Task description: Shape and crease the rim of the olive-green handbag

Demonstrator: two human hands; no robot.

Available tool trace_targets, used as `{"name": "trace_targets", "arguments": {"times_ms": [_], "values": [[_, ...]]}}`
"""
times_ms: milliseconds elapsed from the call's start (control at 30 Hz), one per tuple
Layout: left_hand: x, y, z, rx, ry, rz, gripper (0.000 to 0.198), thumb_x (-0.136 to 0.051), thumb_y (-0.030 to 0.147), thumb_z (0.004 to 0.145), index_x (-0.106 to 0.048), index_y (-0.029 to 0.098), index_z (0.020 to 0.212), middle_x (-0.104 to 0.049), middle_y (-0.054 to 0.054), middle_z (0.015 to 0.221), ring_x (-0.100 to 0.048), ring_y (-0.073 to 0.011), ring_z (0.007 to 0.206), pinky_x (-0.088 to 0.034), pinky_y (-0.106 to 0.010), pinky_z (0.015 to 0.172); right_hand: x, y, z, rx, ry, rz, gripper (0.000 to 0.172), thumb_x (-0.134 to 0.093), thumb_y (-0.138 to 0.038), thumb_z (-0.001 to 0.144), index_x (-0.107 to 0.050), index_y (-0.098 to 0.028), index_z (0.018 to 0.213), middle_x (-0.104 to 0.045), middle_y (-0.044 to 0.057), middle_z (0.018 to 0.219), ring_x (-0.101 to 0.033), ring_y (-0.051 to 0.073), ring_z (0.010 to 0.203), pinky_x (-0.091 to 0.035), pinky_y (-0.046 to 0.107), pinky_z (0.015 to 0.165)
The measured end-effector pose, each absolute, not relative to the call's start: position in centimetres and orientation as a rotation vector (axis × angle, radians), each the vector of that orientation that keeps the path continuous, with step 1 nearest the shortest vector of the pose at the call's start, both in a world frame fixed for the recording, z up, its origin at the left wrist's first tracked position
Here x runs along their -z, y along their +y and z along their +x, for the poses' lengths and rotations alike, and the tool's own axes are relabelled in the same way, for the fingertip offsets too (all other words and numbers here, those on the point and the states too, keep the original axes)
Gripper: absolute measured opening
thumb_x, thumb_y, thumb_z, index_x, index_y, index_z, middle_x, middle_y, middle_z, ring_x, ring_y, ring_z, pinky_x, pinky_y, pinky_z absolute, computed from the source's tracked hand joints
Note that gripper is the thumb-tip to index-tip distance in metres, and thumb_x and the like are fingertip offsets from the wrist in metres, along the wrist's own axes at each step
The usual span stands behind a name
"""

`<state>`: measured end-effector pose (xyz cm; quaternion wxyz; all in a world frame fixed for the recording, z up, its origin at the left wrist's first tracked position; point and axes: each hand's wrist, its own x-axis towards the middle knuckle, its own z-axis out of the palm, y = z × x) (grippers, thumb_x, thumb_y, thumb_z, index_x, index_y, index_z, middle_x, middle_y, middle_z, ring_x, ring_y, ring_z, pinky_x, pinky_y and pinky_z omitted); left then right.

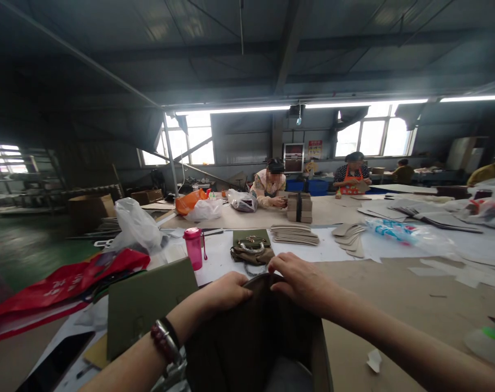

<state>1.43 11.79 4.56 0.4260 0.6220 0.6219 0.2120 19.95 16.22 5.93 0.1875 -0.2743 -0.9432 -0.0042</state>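
A dark olive bag (231, 348) stands upright at the bottom centre, its open top facing me. My left hand (226, 294) grips the bag's upper edge, thumb on the near side and the other fingers hidden behind it. At the top rim, my right hand (292, 277) pinches the edge between thumb and fingers. Just beyond the hands lies a green piece with metal hardware and a handle (250, 243). A flat olive green panel (149, 305) rests left of the bag, partly behind my left forearm.
A pink bottle (194, 250) stands beyond my left hand. The red bag (63, 288) and a dark phone (57, 362) lie at left. Stacked grey pieces (295, 235) and a bound stack (299, 208) sit farther back. Across the table (365, 294) a person (268, 185) leans forward.
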Motion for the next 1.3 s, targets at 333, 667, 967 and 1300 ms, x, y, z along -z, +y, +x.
{"name": "trace_targets", "arguments": {"times_ms": [333, 667, 967, 1300], "values": [[-4.5, 10.2, 3.6, -0.592, 1.366, 1.427, 0.022, -0.053, 0.026, 0.059, -0.059, 0.016, 0.078, -0.062, 0.0, 0.068, -0.054, -0.0143, 0.059, -0.041, -0.024, 0.057, -5.9, 14.5, 20.3, 0.263, -2.842, -1.024, 0.02, -0.039, -0.005, 0.079, -0.058, -0.01, 0.085, -0.057, 0.017, 0.084, -0.052, 0.027, 0.081, -0.037, 0.036, 0.066], [-4.1, 9.2, 5.1, -0.811, 1.378, 1.811, 0.029, -0.034, 0.034, 0.077, -0.056, 0.015, 0.08, -0.06, -0.002, 0.08, -0.051, -0.0168, 0.081, -0.038, -0.024, 0.073, -3.9, 14.4, 19.3, -0.48, -2.604, -1.123, 0.024, -0.038, -0.029, 0.081, -0.057, -0.015, 0.08, -0.062, 0.007, 0.078, -0.057, 0.017, 0.071, -0.04, 0.023, 0.058], [-4.2, 9.0, 4.3, -0.917, 1.593, 1.598, 0.021, -0.04, 0.031, 0.07, -0.051, 0.014, 0.066, -0.048, 0.001, 0.061, -0.043, -0.0125, 0.062, -0.033, -0.022, 0.057, -3.2, 14.9, 18.7, -1.174, -2.388, -1.035, 0.012, -0.043, -0.022, 0.077, -0.05, -0.014, 0.072, -0.057, 0.001, 0.06, -0.053, 0.011, 0.049, -0.04, 0.018, 0.042], [-4.4, 8.1, 4.4, -0.863, 1.505, 1.424, 0.026, -0.039, 0.038, 0.067, -0.043, 0.015, 0.055, -0.035, 0.005, 0.048, -0.029, -0.0074, 0.045, -0.022, -0.019, 0.042, -3.9, 15.0, 18.3, -1.639, -2.094, -1.067, 0.016, -0.048, -0.021, 0.078, -0.05, -0.011, 0.065, -0.054, 0.0, 0.055, -0.05, 0.007, 0.043, -0.038, 0.013, 0.036]]}}
